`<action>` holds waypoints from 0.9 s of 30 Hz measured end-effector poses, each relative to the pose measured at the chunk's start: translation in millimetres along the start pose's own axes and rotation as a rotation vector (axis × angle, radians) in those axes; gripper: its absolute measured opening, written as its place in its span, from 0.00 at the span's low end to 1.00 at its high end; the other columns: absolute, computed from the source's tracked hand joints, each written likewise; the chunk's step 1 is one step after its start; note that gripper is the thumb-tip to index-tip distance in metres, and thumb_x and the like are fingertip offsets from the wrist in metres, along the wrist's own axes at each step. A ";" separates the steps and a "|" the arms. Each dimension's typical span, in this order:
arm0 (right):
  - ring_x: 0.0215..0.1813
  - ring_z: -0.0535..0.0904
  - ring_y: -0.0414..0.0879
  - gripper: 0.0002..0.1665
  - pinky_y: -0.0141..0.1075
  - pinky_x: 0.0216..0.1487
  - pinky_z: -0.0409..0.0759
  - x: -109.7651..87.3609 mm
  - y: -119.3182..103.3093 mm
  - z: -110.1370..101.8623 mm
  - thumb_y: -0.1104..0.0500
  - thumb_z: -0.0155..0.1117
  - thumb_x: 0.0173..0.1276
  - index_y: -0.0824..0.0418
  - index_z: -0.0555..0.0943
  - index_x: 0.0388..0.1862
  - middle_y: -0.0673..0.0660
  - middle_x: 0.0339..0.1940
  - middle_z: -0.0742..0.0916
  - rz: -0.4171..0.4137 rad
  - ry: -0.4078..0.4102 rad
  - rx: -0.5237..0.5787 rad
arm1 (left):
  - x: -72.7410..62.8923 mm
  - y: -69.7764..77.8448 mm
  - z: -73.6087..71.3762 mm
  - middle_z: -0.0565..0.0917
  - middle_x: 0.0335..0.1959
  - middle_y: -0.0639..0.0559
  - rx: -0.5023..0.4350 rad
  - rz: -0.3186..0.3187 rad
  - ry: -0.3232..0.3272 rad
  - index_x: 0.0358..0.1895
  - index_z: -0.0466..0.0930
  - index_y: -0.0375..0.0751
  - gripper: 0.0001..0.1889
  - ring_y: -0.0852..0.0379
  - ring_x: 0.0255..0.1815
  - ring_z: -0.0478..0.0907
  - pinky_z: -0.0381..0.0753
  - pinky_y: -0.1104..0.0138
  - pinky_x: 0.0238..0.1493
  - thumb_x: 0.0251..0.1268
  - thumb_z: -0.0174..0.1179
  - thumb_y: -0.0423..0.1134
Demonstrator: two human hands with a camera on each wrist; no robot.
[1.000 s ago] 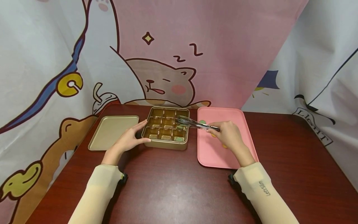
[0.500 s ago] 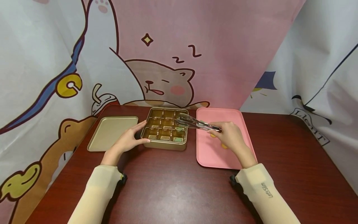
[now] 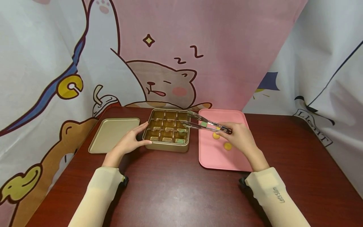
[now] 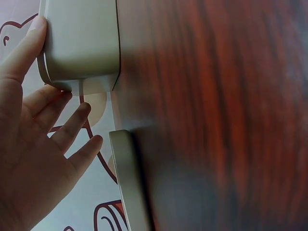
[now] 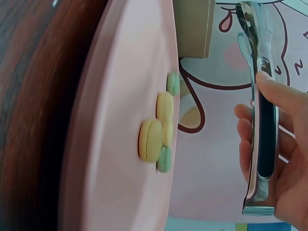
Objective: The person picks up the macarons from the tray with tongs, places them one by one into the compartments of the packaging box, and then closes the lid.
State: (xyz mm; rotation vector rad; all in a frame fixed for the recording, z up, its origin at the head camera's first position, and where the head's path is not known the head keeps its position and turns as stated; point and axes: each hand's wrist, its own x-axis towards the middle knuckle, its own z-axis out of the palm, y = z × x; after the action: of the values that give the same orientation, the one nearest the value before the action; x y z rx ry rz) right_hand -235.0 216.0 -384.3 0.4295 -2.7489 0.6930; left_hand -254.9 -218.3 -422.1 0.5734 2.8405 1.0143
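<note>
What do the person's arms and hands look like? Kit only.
Left hand and right hand: ungloved. Cream fabric left sleeve; matching right sleeve has dark lettering, apparently "LetsSlim". A small black piece shows beside each cuff, details unclear.

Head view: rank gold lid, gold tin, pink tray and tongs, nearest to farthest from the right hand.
1. Tongs: in the right hand.
2. Pink tray: beneath the hand.
3. Gold tin: left of the tray.
4. Gold lid: left of the tin.
</note>
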 end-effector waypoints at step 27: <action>0.32 0.74 0.47 0.22 0.31 0.30 0.70 -32.9 41.5 -36.3 0.54 0.76 0.60 0.58 0.86 0.53 0.57 0.35 0.89 0.041 -0.014 0.031 | 0.4 -2.1 0.4 0.56 0.81 0.46 0.002 0.001 -0.007 0.80 0.55 0.46 0.48 0.38 0.81 0.52 0.57 0.39 0.75 0.60 0.70 0.53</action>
State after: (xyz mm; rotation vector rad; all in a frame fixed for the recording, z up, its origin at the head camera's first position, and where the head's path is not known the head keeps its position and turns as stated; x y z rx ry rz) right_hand -212.4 276.0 -381.6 0.3872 -2.7703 0.7457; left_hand -255.9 -219.4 -423.7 0.5777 2.8364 1.0076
